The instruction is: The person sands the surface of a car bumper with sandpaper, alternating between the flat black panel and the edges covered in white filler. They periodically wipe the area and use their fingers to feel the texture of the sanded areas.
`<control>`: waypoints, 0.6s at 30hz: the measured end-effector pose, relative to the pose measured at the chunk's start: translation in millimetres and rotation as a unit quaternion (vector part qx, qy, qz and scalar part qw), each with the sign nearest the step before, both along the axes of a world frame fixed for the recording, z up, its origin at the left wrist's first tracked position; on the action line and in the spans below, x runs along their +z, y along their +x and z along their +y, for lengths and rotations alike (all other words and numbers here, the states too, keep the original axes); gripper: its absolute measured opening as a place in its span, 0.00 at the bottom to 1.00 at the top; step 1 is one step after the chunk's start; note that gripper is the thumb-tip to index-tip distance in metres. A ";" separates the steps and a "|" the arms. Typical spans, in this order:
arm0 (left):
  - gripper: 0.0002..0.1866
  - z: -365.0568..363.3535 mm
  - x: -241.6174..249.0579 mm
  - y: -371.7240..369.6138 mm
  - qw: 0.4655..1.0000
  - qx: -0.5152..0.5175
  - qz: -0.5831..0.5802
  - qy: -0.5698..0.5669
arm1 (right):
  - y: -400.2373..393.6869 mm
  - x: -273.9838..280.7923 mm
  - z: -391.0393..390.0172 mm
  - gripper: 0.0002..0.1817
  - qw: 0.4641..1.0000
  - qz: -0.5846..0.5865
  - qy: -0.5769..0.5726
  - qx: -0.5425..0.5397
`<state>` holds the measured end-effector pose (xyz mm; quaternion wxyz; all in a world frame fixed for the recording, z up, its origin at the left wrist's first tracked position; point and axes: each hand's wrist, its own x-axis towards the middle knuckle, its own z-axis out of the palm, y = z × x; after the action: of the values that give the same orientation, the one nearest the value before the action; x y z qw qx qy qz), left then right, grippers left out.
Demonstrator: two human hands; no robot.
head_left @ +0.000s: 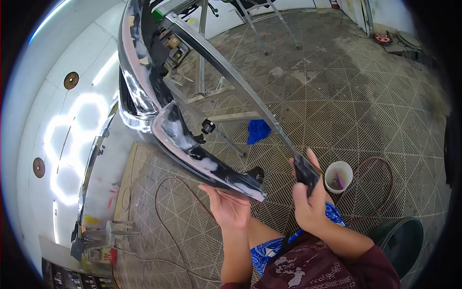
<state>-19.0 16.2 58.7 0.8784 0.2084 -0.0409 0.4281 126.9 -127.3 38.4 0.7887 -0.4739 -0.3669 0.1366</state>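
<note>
A car bumper [183, 139], black with pale pink filler and sanded grey patches, curves down from the top of the view to a tip in front of me. My left hand [229, 208] lies palm up against its lower edge near that tip, thumb stretched out to the side; the other fingertips are partly hidden. Beside the bumper a grey metal stand bar [236, 77] slopes down to the right and ends in a black sleeve [306, 174]. My right hand [310, 202] wraps round this sleeve. Something thin and tan shows by its fingers, too small to name.
A white bucket [338, 177] with a purple object inside stands right of my right hand. Hoses [392, 178] curl over the patterned floor. A dark green bin [399, 245] is at lower right, a blue cloth [259, 131] under the stand, a grey stool [108, 236] at left.
</note>
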 end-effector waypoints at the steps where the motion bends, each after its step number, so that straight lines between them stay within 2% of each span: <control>1: 0.25 -0.9 1.5 -1.1 1.000 -0.001 0.004 0.004 | 3.4 7.6 7.7 0.48 1.000 0.007 0.016 0.024; 5: 0.26 -3.1 4.8 0.1 0.998 0.045 0.035 0.008 | 3.1 40.9 28.9 0.50 0.995 -0.045 0.064 0.062; 7: 0.21 -7.1 10.0 5.5 0.996 0.076 0.036 -0.013 | 5.2 49.4 37.0 0.52 0.994 -0.051 0.032 0.093; 10: 0.27 -4.9 5.3 1.5 0.999 0.033 0.024 -0.025 | 11.6 68.3 49.0 0.55 0.991 -0.024 0.057 0.122; 12: 0.27 0.5 1.5 -3.5 0.999 0.014 0.030 -0.005 | 16.3 83.9 56.8 0.56 0.990 -0.022 0.066 0.125; 14: 0.27 -1.6 4.7 -2.7 0.999 -0.007 0.037 0.013 | 20.4 97.0 65.4 0.52 0.994 -0.074 0.072 0.039; 16: 0.26 -10.5 16.9 3.8 0.988 0.097 0.110 -0.054 | 26.5 114.3 69.6 0.51 0.994 -0.042 0.090 0.043; 18: 0.24 -8.0 9.4 0.4 0.993 0.070 0.086 -0.029 | 35.8 126.8 67.8 0.48 0.992 -0.002 0.120 0.040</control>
<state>-18.6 8.2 68.1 0.8522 0.2209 0.0622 0.4702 162.7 -59.5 165.2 0.8332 -0.3612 -0.4005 0.1221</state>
